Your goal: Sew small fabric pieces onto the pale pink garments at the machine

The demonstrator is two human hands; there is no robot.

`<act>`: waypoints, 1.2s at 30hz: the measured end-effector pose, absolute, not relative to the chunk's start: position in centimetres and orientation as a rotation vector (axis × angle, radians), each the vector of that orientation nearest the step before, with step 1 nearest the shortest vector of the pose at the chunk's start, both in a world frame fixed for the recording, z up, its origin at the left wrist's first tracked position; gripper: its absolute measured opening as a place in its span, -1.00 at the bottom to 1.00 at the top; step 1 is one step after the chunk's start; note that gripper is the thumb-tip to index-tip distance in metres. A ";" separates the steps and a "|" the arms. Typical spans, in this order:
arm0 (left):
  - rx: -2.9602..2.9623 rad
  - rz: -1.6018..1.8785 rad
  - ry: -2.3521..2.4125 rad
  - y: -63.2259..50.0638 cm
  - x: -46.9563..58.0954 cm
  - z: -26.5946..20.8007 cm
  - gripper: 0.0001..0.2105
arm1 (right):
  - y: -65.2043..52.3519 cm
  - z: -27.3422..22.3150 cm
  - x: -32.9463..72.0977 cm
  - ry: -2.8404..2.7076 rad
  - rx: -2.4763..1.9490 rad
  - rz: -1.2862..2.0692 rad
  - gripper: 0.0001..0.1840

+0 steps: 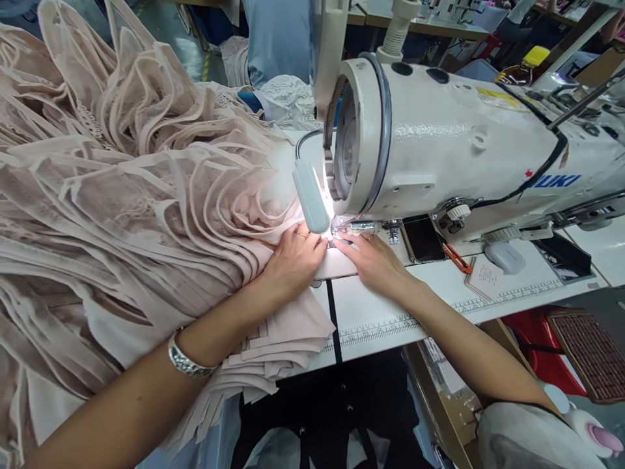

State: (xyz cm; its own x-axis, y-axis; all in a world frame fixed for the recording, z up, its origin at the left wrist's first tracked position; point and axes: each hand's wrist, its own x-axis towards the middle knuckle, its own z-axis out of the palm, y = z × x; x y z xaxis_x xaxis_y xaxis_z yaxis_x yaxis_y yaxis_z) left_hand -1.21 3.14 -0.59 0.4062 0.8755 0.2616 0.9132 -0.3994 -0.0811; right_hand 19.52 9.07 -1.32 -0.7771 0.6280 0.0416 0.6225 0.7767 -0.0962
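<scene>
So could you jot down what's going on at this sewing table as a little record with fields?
Place: white sewing machine on a white table with printed ruler marks
Left hand: left hand flat on the pale pink fabric, beside the needle area
Right hand: right hand flat on the table, fingertips at the needle area
Light: small lamp shining on the needle area
Fabric: big ruffled pile to the left, spilling over the table edge
Wrist: silver bracelet on the left arm
Nearby: orange snips, dark phone
</scene>
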 end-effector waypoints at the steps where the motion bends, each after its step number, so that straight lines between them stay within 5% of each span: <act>1: -2.452 -0.258 -1.602 3.2 -1.1 -0.6 -0.77 | 9.1 -1.4 19.6 -2.901 -1.000 0.119 -0.28; 7: -2.445 -0.241 -1.685 3.5 -0.8 -0.8 -0.83 | 9.3 -1.6 19.6 -2.863 -0.979 0.160 -0.41; 18: -2.463 -0.379 -1.748 3.5 -0.3 -1.0 -0.61 | 10.3 -1.6 18.7 -2.796 -1.268 0.150 -0.48; 22: -2.465 -0.485 -1.950 5.1 -0.8 -0.8 -0.70 | 10.2 -1.4 18.7 -2.820 -1.218 0.197 -0.53; 36: -2.524 -0.487 -2.087 5.8 -0.6 0.3 -0.81 | 9.7 -2.2 20.3 -2.776 -0.972 0.153 -0.35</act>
